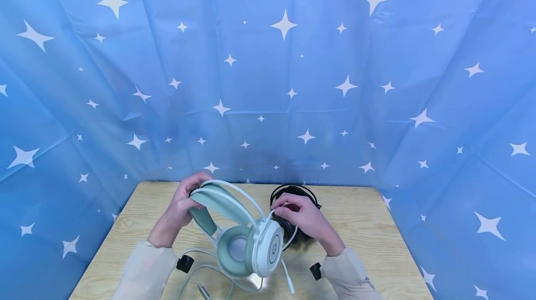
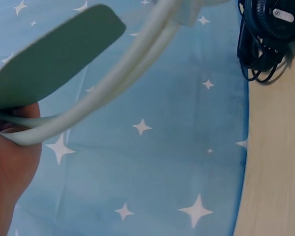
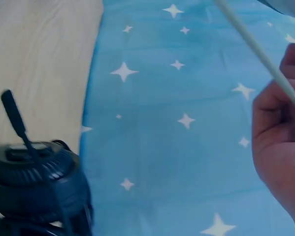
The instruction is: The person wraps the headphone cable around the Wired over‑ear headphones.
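Observation:
A white and mint-green headset [image 1: 274,249] is held up over the table, tilted, its ear cups low and to the right. My left hand [image 1: 182,207] grips the top of its headband [image 2: 108,83], fingers curled round the padded strap [image 2: 58,54]. With thumb and fingers, my right hand [image 1: 303,216] pinches a thin white cable [image 3: 258,49] just above the near ear cup. That cable loops down behind the cup. A microphone boom [image 1: 288,277] points down from the headset.
Behind my right hand lies a black headset [image 3: 39,182] with its own microphone on the wooden table [image 1: 356,225]. White cable [image 1: 201,267] and a metal-ended plug [image 1: 204,291] lie at the front. A blue star-patterned curtain [image 1: 259,81] surrounds the table's back and sides.

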`<state>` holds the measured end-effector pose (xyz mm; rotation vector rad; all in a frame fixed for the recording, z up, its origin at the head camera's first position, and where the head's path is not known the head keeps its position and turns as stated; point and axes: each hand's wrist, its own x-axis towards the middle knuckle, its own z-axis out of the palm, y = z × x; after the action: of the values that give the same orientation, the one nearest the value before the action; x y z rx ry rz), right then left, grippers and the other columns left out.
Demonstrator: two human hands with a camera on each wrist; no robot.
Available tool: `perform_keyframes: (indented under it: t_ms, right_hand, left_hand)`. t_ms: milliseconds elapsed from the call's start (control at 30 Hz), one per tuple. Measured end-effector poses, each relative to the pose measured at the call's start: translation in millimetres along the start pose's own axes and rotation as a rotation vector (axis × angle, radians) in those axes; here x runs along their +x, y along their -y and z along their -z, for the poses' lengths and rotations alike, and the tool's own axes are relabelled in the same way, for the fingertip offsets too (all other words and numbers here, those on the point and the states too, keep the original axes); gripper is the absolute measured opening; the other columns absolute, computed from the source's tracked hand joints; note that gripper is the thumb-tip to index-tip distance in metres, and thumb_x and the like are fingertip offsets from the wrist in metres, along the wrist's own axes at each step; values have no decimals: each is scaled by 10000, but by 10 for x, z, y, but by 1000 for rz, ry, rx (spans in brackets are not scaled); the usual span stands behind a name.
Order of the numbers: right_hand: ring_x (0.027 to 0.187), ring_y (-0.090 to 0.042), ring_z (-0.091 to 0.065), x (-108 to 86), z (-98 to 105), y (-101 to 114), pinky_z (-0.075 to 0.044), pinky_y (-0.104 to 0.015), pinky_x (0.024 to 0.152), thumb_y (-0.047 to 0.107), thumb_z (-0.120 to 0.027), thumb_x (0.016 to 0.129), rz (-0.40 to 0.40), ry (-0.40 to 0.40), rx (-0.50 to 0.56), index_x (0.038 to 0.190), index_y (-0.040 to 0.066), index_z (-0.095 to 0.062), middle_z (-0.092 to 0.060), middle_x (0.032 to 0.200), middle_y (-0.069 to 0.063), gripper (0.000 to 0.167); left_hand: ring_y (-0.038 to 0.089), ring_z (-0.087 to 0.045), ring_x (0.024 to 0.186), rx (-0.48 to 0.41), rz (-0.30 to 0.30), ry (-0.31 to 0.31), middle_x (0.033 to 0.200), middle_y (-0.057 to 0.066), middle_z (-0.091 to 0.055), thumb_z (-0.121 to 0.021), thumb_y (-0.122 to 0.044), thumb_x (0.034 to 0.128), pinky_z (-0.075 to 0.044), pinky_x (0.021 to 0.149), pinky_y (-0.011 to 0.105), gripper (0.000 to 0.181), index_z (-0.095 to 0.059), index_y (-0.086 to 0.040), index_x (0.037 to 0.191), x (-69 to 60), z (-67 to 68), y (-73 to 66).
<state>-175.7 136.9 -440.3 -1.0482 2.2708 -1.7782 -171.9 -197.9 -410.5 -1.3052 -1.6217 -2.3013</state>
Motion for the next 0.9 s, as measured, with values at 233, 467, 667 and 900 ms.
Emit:
perform_keyframes:
  t_ms: [233, 467, 667, 900]
  right_hand:
    - [545, -60, -422, 10, -52, -127, -362, -212, 517, 196, -699, 996, -207, -35, 18, 997, 73, -722, -575, 757, -3, 125]
    - [608, -80, -403, -19, -64, -170, -356, -246, 580, 374, -638, 1029, -362, -7, -148, 842, 151, -691, -455, 686, 62, 295]
    - [536, -60, -392, -79, -46, -209, -348, -215, 507, 257, -622, 1045, -323, 56, -3, 947, 70, -715, -477, 689, 58, 231]
    - [522, -37, -340, -225, -107, -302, -290, -191, 484, 212, -548, 1083, -362, 81, 279, 1012, -70, -611, -414, 652, 70, 297]
  left_hand:
    - [197, -280, 514, -96, -28, -7, 856, -98, -595, -332, 212, 804, -176, 436, 350, 638, -655, -104, 1254, -22, -12, 77]
    - [54, -571, 703, 100, -27, -99, 917, -95, -692, -486, 159, 742, -422, 578, 236, 599, -694, -166, 1201, -43, -34, 87]
    - [83, -489, 608, 48, -28, -96, 858, -92, -658, -448, 172, 770, -353, 498, 256, 597, -697, -149, 1208, -77, -8, 91]
    - [187, -256, 504, -95, -21, -104, 831, -129, -629, -248, 245, 821, -164, 456, 332, 700, -681, -118, 1233, -82, -3, 70]
